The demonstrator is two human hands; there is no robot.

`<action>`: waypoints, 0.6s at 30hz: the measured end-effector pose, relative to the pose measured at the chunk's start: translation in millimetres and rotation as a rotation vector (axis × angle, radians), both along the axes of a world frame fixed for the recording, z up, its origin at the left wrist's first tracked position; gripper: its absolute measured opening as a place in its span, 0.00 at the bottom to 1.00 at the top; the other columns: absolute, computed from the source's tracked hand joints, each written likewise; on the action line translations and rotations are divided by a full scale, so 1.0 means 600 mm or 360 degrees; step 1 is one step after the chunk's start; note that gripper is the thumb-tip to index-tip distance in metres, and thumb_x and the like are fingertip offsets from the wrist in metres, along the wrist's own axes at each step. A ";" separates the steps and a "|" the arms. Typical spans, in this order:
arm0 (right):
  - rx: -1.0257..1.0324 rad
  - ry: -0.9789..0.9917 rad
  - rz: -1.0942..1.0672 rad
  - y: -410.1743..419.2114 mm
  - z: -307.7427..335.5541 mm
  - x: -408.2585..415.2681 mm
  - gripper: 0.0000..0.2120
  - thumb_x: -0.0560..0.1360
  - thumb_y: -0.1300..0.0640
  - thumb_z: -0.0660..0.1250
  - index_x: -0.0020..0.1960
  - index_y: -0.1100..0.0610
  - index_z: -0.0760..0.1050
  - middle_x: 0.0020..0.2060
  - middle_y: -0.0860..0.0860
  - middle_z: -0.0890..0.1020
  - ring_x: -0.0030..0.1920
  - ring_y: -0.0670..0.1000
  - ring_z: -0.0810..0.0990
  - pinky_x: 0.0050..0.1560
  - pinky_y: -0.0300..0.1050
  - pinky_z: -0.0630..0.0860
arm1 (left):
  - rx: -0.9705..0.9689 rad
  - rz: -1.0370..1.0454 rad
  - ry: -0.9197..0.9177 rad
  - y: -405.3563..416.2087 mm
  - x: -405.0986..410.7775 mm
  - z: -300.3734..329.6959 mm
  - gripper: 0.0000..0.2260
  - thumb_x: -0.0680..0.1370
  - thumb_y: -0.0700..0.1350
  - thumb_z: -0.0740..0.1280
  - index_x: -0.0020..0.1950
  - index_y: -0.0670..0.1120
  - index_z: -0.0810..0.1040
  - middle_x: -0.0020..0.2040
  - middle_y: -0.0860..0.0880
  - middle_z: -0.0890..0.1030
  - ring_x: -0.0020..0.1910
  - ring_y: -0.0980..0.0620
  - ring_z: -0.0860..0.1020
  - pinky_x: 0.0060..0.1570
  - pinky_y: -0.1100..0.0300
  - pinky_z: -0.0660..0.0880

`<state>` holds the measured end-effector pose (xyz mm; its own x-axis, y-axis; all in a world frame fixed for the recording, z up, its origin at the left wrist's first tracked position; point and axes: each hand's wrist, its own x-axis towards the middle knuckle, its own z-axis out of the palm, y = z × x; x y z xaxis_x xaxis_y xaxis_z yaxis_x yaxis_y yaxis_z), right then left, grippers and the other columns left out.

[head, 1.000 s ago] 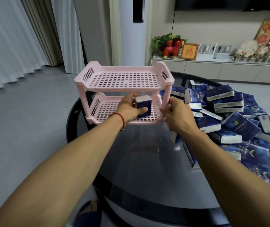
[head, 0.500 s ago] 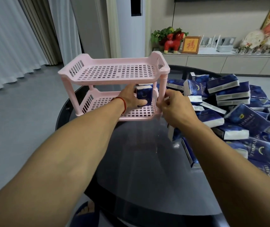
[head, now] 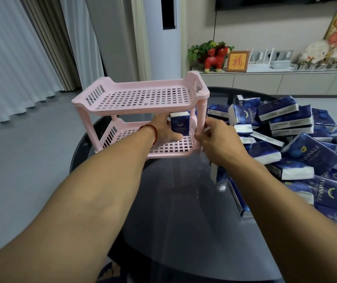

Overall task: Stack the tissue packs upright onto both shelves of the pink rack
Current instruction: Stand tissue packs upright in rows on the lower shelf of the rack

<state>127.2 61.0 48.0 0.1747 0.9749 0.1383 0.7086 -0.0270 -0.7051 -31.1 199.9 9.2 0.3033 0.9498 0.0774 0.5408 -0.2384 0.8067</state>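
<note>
The pink rack (head: 143, 97) with two slotted shelves stands on the dark round glass table (head: 184, 201). My left hand (head: 164, 127) reaches under the top shelf and holds a dark blue tissue pack (head: 180, 123) upright on the lower shelf, near its right end. My right hand (head: 214, 135) grips the rack's front right leg. The top shelf holds nothing. A big heap of blue tissue packs (head: 298, 144) lies on the table to the right of the rack.
Behind the table runs a low white cabinet (head: 275, 78) with a red horse figure (head: 216, 58), a plant, a framed picture and small items. Curtains and grey floor lie to the left. The table's near edge curves below my arms.
My left hand has carried the pack further in under the top shelf and stood it on the lower shelf. My right hand stays on the rack's leg. The view shifted slightly.
</note>
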 end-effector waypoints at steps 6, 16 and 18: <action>0.0009 -0.0031 -0.0005 -0.001 -0.001 0.001 0.09 0.80 0.51 0.66 0.59 0.50 0.77 0.54 0.53 0.83 0.52 0.59 0.81 0.56 0.61 0.79 | 0.0002 0.0030 -0.0048 0.000 -0.008 -0.008 0.27 0.68 0.36 0.80 0.64 0.46 0.76 0.53 0.48 0.83 0.50 0.52 0.84 0.38 0.70 0.79; 0.0013 -0.0077 -0.0004 0.001 -0.003 0.003 0.10 0.81 0.50 0.65 0.61 0.50 0.77 0.55 0.53 0.83 0.52 0.58 0.81 0.56 0.62 0.79 | -0.0163 0.0126 -0.0136 0.013 -0.007 -0.017 0.25 0.65 0.39 0.81 0.60 0.47 0.78 0.53 0.49 0.86 0.52 0.50 0.85 0.56 0.50 0.83; 0.0021 -0.0083 -0.0006 0.001 -0.003 0.003 0.10 0.81 0.49 0.64 0.61 0.50 0.76 0.55 0.53 0.83 0.52 0.59 0.81 0.56 0.62 0.79 | -0.0177 0.0120 -0.0105 0.010 -0.008 -0.012 0.26 0.66 0.40 0.81 0.61 0.47 0.78 0.54 0.50 0.86 0.52 0.50 0.85 0.57 0.50 0.82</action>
